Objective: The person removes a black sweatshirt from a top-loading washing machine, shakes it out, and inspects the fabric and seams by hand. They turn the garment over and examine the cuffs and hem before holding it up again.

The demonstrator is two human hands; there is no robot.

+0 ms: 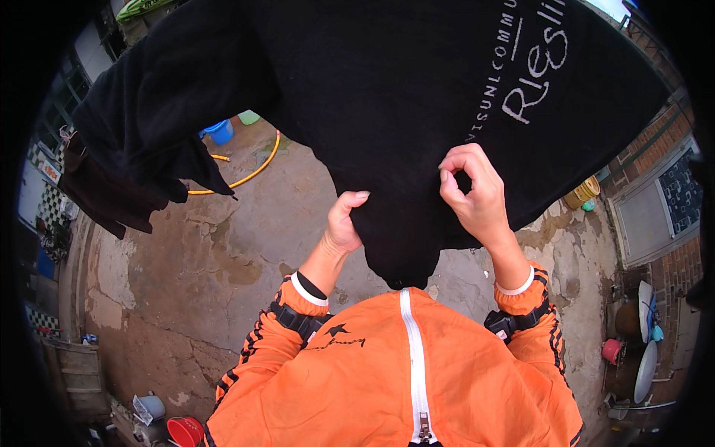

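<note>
A large black garment [385, 100] with white lettering hangs in front of me and spreads across the upper view. My left hand [347, 220] grips its edge at the lower left, thumb on top and fingers hidden behind the cloth. My right hand [473, 193] pinches the fabric beneath the lettering, thumb and forefinger bent into a ring. Between my hands, a narrower part of the garment hangs down towards my orange jacket [363, 380]. Further left, a dark brown garment [100, 184] hangs beside a black sleeve-like part.
Below lies a cracked, partly wet concrete floor [184, 279]. A yellow hose [262, 170] and a blue bucket [219, 132] are at the upper left. A red bucket [185, 431] stands lower left. Along the brick wall at right are a yellow bucket [582, 193] and several basins.
</note>
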